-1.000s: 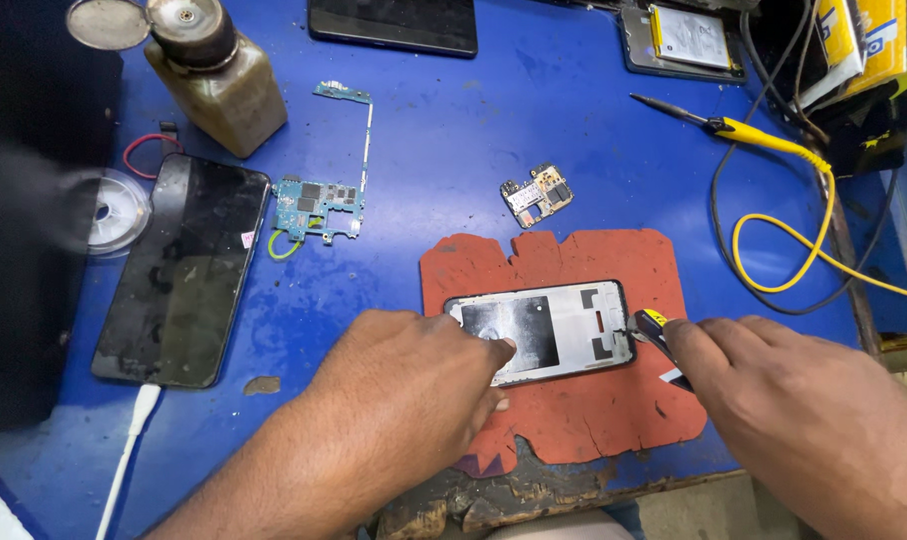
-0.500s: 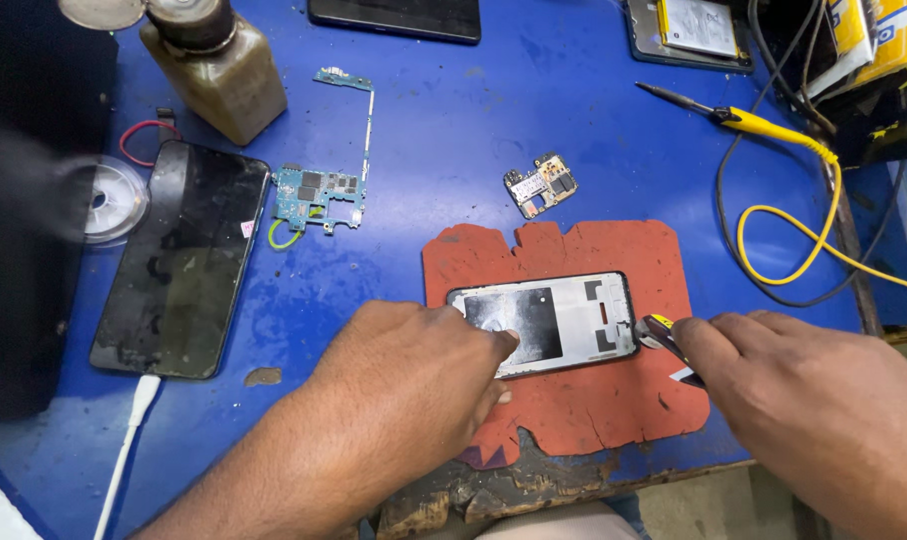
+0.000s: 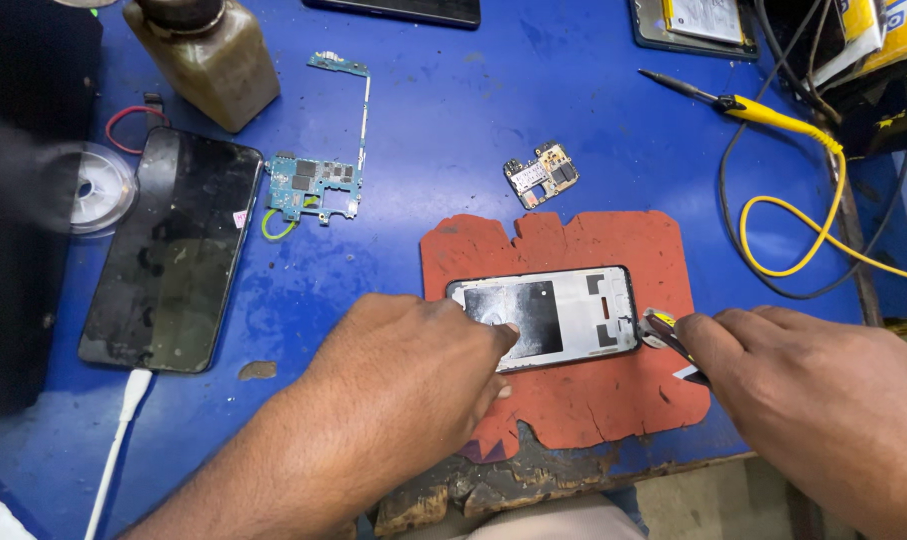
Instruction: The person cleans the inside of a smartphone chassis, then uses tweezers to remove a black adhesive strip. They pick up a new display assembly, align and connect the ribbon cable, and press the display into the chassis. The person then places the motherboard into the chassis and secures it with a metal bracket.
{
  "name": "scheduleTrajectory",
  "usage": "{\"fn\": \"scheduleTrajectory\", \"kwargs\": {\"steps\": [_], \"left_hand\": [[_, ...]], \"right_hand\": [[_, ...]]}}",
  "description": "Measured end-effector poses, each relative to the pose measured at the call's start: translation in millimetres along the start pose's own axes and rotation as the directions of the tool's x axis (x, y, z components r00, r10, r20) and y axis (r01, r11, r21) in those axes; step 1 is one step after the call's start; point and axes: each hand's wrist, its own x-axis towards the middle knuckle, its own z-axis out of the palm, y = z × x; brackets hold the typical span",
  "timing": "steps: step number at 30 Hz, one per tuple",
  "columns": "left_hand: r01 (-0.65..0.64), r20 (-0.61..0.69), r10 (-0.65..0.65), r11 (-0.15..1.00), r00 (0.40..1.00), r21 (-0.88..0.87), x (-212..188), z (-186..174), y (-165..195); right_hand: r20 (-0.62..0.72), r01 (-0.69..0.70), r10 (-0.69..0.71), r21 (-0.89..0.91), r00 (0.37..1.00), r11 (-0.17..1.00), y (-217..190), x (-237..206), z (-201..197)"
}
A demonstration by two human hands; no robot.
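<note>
From the head view, your left hand (image 3: 414,370) presses the phone frame (image 3: 549,318) flat on the red mat (image 3: 574,400), fingers spread over its near edge. Your right hand (image 3: 814,390) pinches a small tool (image 3: 666,332) at the frame's right end. You look mid-prying; keep the frame pinned and the tip shallow.

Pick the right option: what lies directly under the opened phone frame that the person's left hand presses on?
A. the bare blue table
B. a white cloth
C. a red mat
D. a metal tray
C: the phone frame rests on a red mat, whose edges show all round it, while the left hand presses on its near end; the blue table shows only beyond the mat.
</note>
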Motion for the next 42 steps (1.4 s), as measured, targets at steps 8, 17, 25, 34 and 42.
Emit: {"fn": "scheduleTrajectory", "kwargs": {"steps": [8,17,25,34,42], "left_hand": [[0.027,0.053,-0.027,1.0,0.998,-0.003,0,-2,1],[0.03,0.061,-0.029,0.999,0.998,-0.01,0,-3,3],[0.019,0.001,-0.019,1.0,1.0,-0.018,-2,-1,6],[-0.02,-0.074,0.017,0.999,0.997,-0.042,-3,-8,9],[-0.005,-0.587,-0.314,0.879,0.746,-0.476,-1,-24,-1]], "right_hand": [[-0.087,0.028,-0.028,0.004,0.996,1.0,1,-3,11],[-0.057,0.102,-0.099,0.038,0.993,0.994,6,-8,14],[0.164,0.069,-0.079,0.064,0.983,0.996,4,-5,-6],[-0.087,-0.1,0.166,0.509,0.982,0.855,11,4,-7],[-0.426,0.289,0.482,0.897,0.766,0.334,-57,35,17]]}}
